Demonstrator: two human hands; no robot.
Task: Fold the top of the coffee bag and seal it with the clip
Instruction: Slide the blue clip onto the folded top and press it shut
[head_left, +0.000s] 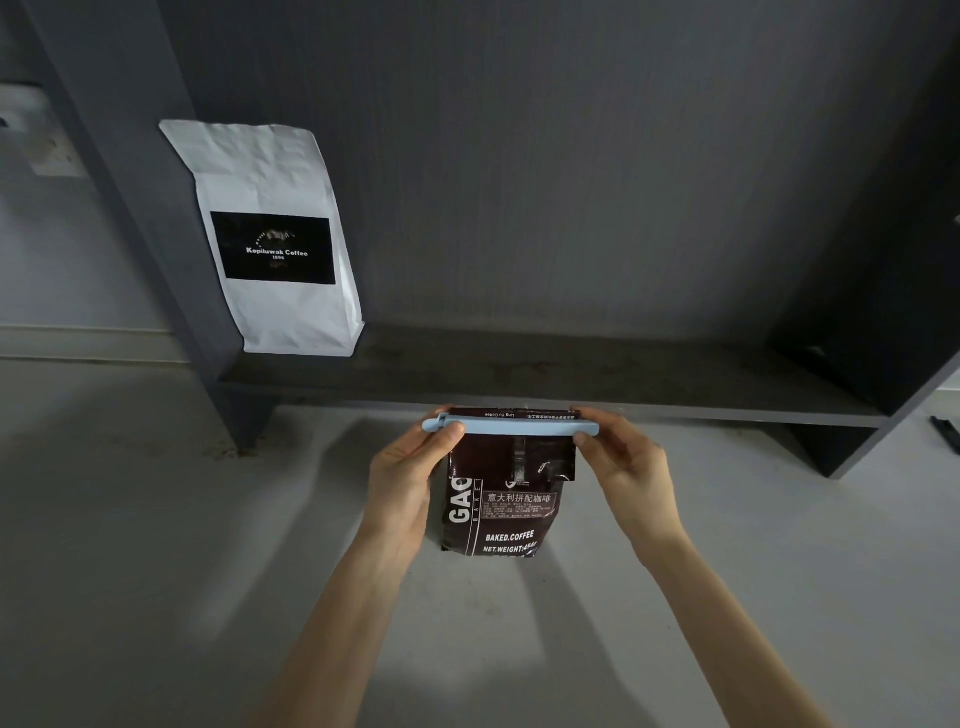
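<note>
A dark brown coffee bag (498, 509) with white lettering stands upright on the pale floor, its top folded over. A long light-blue clip (519, 428) lies across the folded top. My left hand (410, 467) pinches the clip's left end between thumb and fingers. My right hand (621, 457) pinches its right end the same way. Both hands hold the bag's top at the fold.
A white coffee bag (270, 182) with a black label stands at the left end of a low dark shelf (571, 379) just behind the brown bag. The shelf's dark side panels rise at left and right. A small black object (945, 434) lies far right.
</note>
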